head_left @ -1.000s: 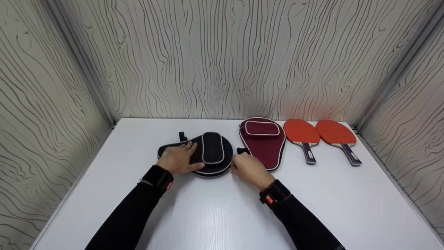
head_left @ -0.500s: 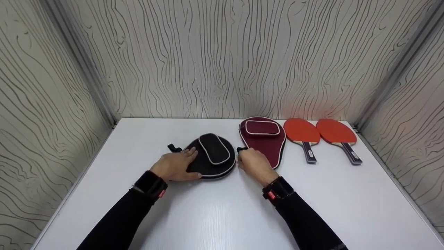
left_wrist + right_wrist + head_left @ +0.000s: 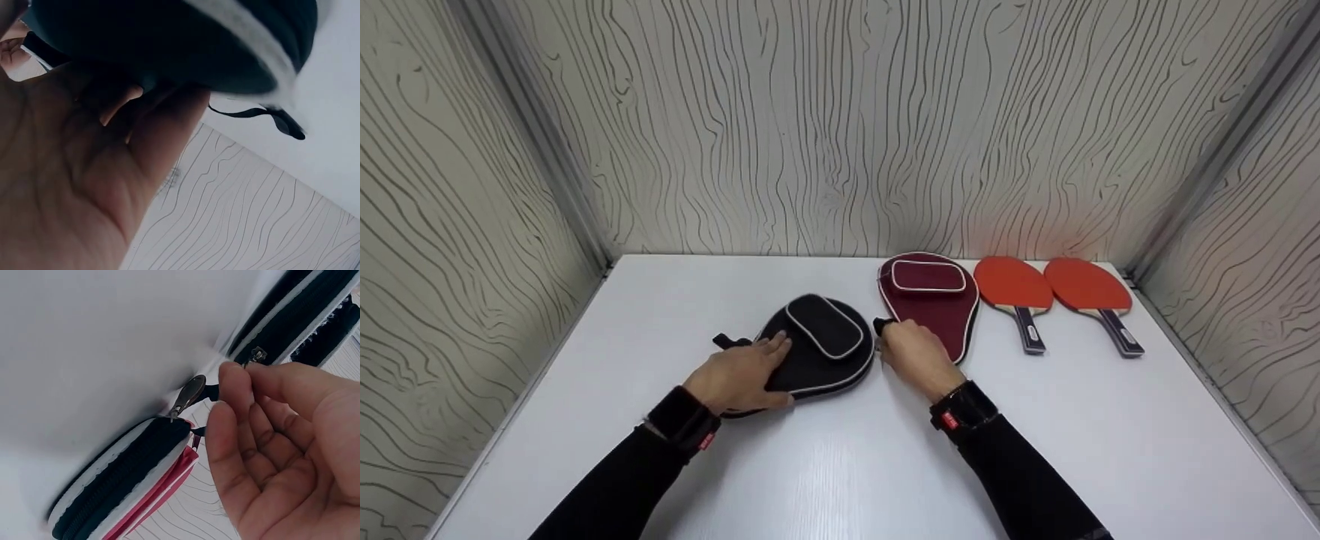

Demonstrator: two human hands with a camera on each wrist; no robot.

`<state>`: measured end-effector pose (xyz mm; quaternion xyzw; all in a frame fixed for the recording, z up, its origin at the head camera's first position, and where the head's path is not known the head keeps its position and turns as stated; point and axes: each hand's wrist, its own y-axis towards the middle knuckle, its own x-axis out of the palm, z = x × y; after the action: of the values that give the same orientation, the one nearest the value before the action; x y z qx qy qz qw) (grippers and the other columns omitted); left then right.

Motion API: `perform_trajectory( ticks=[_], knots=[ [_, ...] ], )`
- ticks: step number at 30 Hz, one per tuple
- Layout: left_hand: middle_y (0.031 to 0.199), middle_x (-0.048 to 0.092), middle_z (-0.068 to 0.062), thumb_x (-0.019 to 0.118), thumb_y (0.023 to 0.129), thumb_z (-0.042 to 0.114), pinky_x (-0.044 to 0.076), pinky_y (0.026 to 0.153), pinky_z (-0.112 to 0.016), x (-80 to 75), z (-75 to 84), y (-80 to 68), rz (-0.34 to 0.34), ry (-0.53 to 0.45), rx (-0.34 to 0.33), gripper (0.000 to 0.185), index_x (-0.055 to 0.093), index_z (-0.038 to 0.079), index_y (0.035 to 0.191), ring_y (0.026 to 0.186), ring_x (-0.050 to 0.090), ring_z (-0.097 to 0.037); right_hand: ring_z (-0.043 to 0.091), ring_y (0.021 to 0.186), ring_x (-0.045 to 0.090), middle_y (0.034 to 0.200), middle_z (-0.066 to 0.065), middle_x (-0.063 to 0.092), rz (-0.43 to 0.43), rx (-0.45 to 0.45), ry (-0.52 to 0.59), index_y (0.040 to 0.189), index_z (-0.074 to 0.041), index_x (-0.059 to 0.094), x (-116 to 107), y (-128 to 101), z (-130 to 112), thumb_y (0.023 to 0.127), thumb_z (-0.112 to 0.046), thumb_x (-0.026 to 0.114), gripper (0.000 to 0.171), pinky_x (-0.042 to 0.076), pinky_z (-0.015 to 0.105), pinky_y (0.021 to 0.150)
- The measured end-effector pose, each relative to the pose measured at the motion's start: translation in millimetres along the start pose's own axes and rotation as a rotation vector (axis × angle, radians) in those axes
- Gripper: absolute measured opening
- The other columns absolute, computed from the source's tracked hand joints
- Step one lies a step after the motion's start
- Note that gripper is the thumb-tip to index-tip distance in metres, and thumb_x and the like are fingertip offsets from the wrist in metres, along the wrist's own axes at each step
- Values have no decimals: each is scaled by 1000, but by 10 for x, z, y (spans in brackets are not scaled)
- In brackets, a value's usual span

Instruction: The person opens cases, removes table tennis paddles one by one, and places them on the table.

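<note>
A black table tennis bat case (image 3: 806, 367) with white piping and a raised pocket lies on the table. My left hand (image 3: 735, 379) rests on its narrower end, fingers extended over the top and thumb along the near edge. At its right edge, my right hand (image 3: 916, 356) pinches the zipper pull between thumb and forefinger. The zipper slider (image 3: 257, 354) shows just beyond the fingertips in the right wrist view; the tab is mostly hidden. A dark red bat case (image 3: 931, 311) lies just behind the right hand, with its own zipper pull (image 3: 191, 391) hanging free.
Two red table tennis bats (image 3: 1011, 283) lie side by side at the back right, handles toward me. A black strap loop (image 3: 727, 342) sticks out from the black case's left end. Patterned panels (image 3: 825, 135) wall the white table (image 3: 825, 472) at the back and sides.
The black case has turned, its narrow end swinging toward me, and shifted slightly right. My left hand has moved nearer with it; my right hand has shifted slightly right, still pinching the zipper pull.
</note>
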<state>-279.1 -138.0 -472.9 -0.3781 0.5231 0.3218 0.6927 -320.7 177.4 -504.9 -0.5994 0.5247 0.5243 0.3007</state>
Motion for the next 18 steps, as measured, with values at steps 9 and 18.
perform_trajectory(
  ticks=[9, 18],
  knots=[
    [192, 37, -18, 79, 111, 51, 53, 134, -62, 65, 5, 54, 28, -13, -39, 94, 41, 1, 181, 174, 47, -45, 30, 71, 75, 73, 9, 75, -46, -44, 12, 73, -11, 72, -37, -29, -28, 101, -2, 81, 31, 67, 60, 67],
    [191, 38, -21, 78, 112, 49, 57, 130, -64, 52, -25, 179, 51, -20, -48, 93, 41, -2, 180, 171, 50, -46, 29, 75, 78, 75, 6, 77, -62, -63, 33, 75, -12, 76, -57, -57, -77, 100, -2, 81, 28, 68, 58, 69]
  ],
)
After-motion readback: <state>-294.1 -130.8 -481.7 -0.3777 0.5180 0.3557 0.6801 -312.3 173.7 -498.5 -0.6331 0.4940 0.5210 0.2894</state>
